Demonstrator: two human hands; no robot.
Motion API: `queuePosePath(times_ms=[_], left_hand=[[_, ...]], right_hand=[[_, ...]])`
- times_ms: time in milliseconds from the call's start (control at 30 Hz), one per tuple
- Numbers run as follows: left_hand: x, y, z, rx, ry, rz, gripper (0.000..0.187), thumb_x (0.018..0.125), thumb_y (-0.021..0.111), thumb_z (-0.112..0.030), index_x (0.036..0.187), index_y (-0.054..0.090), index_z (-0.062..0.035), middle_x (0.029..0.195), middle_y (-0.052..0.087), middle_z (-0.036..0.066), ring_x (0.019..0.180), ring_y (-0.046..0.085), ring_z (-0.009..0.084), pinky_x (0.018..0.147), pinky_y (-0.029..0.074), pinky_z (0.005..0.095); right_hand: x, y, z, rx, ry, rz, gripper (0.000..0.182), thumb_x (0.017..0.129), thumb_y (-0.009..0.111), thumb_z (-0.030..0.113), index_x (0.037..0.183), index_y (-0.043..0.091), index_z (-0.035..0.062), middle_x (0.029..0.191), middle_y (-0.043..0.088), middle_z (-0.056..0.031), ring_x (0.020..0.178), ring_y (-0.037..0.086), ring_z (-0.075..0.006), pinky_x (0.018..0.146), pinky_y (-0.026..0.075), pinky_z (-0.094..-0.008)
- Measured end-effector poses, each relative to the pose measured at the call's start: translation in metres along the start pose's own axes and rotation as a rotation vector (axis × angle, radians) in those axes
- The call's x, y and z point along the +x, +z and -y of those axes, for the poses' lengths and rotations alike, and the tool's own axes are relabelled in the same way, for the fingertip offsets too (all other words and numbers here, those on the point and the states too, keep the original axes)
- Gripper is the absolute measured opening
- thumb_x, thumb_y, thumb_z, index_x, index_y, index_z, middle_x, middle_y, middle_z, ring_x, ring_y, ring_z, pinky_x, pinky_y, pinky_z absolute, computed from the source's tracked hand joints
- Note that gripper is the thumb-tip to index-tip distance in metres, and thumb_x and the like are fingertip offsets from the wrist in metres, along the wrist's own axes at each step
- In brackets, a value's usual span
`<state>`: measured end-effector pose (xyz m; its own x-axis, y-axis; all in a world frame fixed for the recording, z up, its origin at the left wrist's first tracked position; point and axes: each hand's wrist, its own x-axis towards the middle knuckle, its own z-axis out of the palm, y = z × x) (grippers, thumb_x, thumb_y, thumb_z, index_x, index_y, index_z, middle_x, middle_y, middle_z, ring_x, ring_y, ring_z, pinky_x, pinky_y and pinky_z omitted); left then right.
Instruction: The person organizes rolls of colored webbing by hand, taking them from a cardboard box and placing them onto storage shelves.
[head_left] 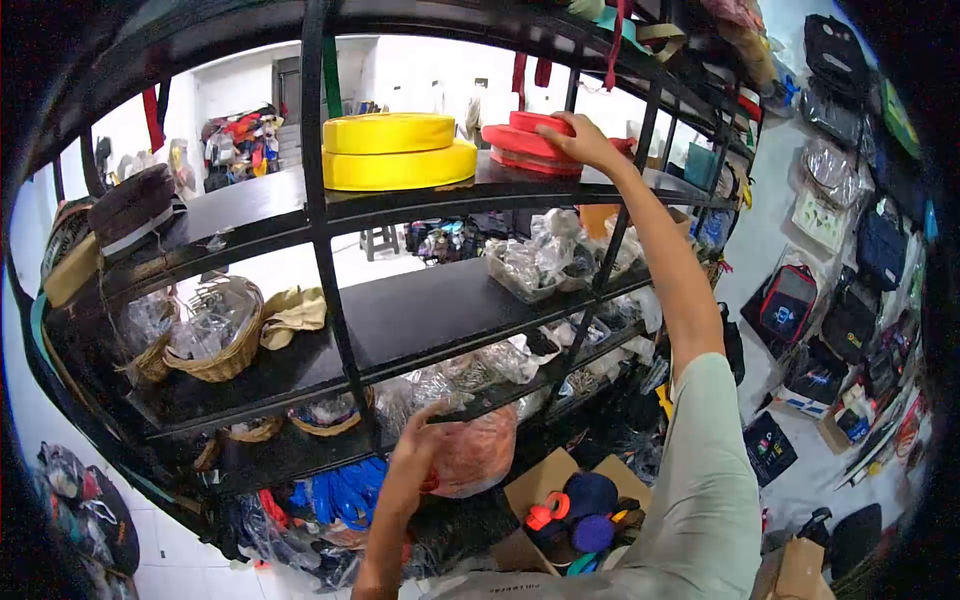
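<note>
On the upper shelf, my right hand reaches over a stack of red strap rolls, its fingers closed on the edge of the smaller top roll. Left of it lie two stacked yellow strap rolls, the wider one below. My left hand is lower down, in front of the lower shelf, with its fingers partly bent and apart. A clear plastic bag with reddish contents is just beside it; no firm hold on the bag shows.
Black metal shelving spans the view. Wicker baskets with plastic-wrapped items stand on the left, a clear tray of bags in the middle. Below is an open cardboard box; packaged backpacks hang on the right wall.
</note>
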<state>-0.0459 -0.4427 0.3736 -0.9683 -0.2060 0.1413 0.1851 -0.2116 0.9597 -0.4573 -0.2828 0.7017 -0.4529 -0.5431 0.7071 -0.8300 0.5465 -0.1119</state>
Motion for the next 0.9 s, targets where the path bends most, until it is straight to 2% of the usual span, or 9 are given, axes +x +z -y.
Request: queuePosePath(times_ms=[300,367,433,633,667,700,733,800,900], left_hand=[[-0.003,0.0,0.003,0.028,0.001,-0.002,0.053,0.096,0.051,-0.038,0.137,0.043,-0.0045,0.119,0.062,0.014,0.106,0.06,0.0206,0.09,0.047,0.0334],[-0.002,0.008,0.005,0.044,-0.012,0.018,0.053,0.096,0.051,-0.038,0.136,0.044,-0.0046,0.119,0.062,0.013,0.107,0.06,0.0205,0.092,0.046,0.0333],[-0.002,0.022,-0.001,0.035,-0.048,0.028,0.038,0.1,0.047,-0.022,0.133,0.049,-0.0035,0.12,0.059,0.01,0.111,0.055,0.0165,0.098,0.041,0.0294],[0.004,0.066,0.009,0.241,0.082,0.112,0.042,0.098,0.05,-0.031,0.129,0.054,-0.0032,0.123,0.059,0.011,0.112,0.056,0.021,0.097,0.043,0.0336],[0.005,0.074,0.016,0.293,0.064,0.113,0.042,0.097,0.05,-0.031,0.129,0.054,-0.0032,0.125,0.058,0.011,0.113,0.055,0.0211,0.097,0.043,0.0336],[0.006,0.085,0.026,0.346,0.04,0.126,0.042,0.097,0.05,-0.031,0.128,0.055,-0.0032,0.127,0.056,0.011,0.114,0.055,0.0212,0.097,0.043,0.0337],[0.004,0.106,0.026,0.202,-0.147,0.149,0.043,0.097,0.049,-0.033,0.128,0.055,-0.003,0.127,0.056,0.011,0.114,0.055,0.0209,0.096,0.045,0.0335],[-0.003,0.122,0.067,0.235,-0.15,0.299,0.043,0.097,0.048,-0.033,0.127,0.055,-0.0035,0.123,0.06,0.012,0.107,0.059,0.0227,0.091,0.047,0.0325],[-0.024,0.143,0.132,0.322,-0.382,0.53,0.042,0.097,0.051,-0.032,0.129,0.053,-0.0046,0.12,0.062,0.011,0.106,0.06,0.024,0.089,0.048,0.0328]], right_hand=[[0.018,0.012,-0.001,-0.141,0.041,0.042,0.064,0.089,0.048,0.061,0.129,0.059,0.0124,0.121,0.063,-0.0186,0.111,0.06,-0.036,0.097,0.046,-0.0412],[0.015,0.0,0.01,-0.171,0.041,0.068,0.063,0.089,0.049,0.06,0.128,0.059,0.0123,0.121,0.063,-0.0186,0.112,0.06,-0.036,0.097,0.046,-0.0412],[0.007,0.001,0.001,-0.172,-0.011,0.02,0.06,0.089,0.053,0.058,0.128,0.06,0.0119,0.114,0.066,-0.0189,0.107,0.062,-0.0361,0.095,0.047,-0.0386],[-0.059,-0.025,0.003,0.063,-0.12,-0.137,0.065,0.088,0.061,0.052,0.129,0.054,0.0017,0.124,0.06,-0.0208,0.114,0.059,-0.0318,0.1,0.044,-0.0376],[-0.094,-0.035,0.013,0.338,0.003,0.017,0.055,0.091,0.063,0.041,0.13,0.054,0.0037,0.124,0.06,-0.0184,0.117,0.057,-0.0299,0.102,0.043,-0.0361],[-0.129,-0.042,0.007,0.179,-0.217,-0.117,0.058,0.092,0.059,0.034,0.143,0.043,0.0114,0.145,0.042,-0.0174,0.131,0.044,-0.0325,0.11,0.036,-0.0409],[-0.187,-0.038,0.008,0.356,-0.171,-0.209,0.058,0.09,0.058,0.028,0.14,0.044,0.0029,0.142,0.047,-0.0176,0.128,0.047,-0.0297,0.108,0.038,-0.0408],[-0.31,-0.047,0.018,0.261,0.052,-0.197,0.045,0.085,0.069,0.028,0.12,0.056,0.0014,0.122,0.057,-0.0139,0.11,0.055,-0.0242,0.094,0.045,-0.0371],[-0.544,-0.01,0.015,0.204,0.38,-0.322,0.042,0.094,0.061,0.028,0.131,0.055,0.0071,0.125,0.059,-0.0116,0.117,0.055,-0.0192,0.099,0.045,-0.035]])
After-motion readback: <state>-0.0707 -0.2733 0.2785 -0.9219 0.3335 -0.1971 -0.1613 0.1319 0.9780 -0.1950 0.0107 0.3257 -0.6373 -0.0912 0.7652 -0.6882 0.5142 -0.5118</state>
